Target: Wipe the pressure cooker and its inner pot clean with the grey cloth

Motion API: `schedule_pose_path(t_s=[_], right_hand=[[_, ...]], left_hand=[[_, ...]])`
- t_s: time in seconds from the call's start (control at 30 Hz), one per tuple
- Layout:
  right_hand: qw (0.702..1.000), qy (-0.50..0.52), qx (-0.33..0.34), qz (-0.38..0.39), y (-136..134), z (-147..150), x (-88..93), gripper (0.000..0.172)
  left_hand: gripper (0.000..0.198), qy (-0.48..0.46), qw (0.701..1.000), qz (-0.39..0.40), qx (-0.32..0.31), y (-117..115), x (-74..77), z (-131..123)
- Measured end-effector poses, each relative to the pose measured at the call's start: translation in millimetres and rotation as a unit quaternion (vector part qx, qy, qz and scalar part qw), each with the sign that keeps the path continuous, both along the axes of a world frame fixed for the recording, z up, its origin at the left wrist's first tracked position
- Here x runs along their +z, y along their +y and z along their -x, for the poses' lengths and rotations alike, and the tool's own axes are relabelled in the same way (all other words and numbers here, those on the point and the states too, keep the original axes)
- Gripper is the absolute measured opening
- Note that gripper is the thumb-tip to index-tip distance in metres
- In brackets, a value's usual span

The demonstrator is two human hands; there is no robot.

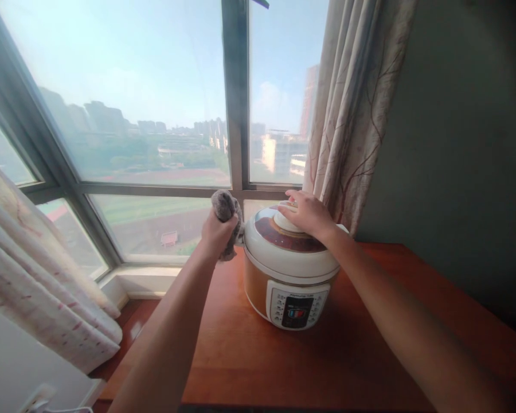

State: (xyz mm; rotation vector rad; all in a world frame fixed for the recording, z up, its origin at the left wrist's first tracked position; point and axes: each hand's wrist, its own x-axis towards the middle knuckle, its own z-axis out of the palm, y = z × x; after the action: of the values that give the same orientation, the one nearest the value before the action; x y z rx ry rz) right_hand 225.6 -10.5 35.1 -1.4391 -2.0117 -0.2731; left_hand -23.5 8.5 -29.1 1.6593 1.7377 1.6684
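Observation:
A white and brown electric pressure cooker (pixel 258 289) stands upright on a reddish-brown wooden table (pixel 223 355), its control panel (pixel 298 307) facing me. My left hand (pixel 217 234) is closed around a bunched grey cloth (pixel 225 205), held just left of the lid; the cloth partly hides the cooker's side handle. On top of the cooker, my right hand (pixel 309 213) grips the white lid knob (pixel 285 221), its fingers curled over it. The lid (pixel 262 238) sits on the body.
Behind the table are large windows with grey frames (pixel 236 103). A patterned curtain (pixel 344 115) hangs at the right and another curtain (pixel 34 287) at the left. A dark green-grey wall (pixel 451 126) borders the table's right side. A white socket (pixel 40 398) with a cord is at lower left.

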Motion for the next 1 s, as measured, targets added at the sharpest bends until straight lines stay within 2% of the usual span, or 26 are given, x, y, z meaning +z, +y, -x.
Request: schedule_pose_path(t_s=[0.1, 0.23, 0.37, 0.5, 0.73, 0.87, 1.0], right_hand=[[1.000, -0.016, -0.017, -0.007, -4.6, 2.7, -1.7, 0.047], [0.998, -0.052, -0.033, -0.008, -6.0, 4.0, 0.1, 0.048], [0.996, -0.086, -0.032, 0.004, -3.8, 2.4, 4.0, 0.047], [0.996, -0.080, -0.046, 0.013, -1.4, 0.8, 4.6, 0.054], [0.996, -0.080, -0.050, -0.001, 0.7, 0.7, 6.2, 0.063], [0.995, -0.089, -0.042, -0.012, 0.8, 1.5, 18.7, 0.063], [0.997, -0.045, -0.048, -0.047, 0.8, -10.6, 40.7, 0.067]], left_hand=[[0.047, 0.101, 0.993, 0.055, -0.033, 1.7, 7.2, -1.0], [0.050, 0.165, 0.984, 0.060, -0.028, 1.6, 8.1, -4.3], [0.054, 0.150, 0.985, 0.051, -0.064, 1.0, 6.4, -5.1], [0.062, 0.163, 0.983, 0.071, -0.040, -1.4, 7.1, -7.0], [0.060, 0.162, 0.983, 0.077, -0.027, -4.4, 8.2, -9.7], [0.057, 0.153, 0.985, 0.071, -0.037, -3.8, 7.2, -8.4], [0.061, 0.134, 0.988, 0.059, -0.050, -3.9, 6.3, -7.6]])
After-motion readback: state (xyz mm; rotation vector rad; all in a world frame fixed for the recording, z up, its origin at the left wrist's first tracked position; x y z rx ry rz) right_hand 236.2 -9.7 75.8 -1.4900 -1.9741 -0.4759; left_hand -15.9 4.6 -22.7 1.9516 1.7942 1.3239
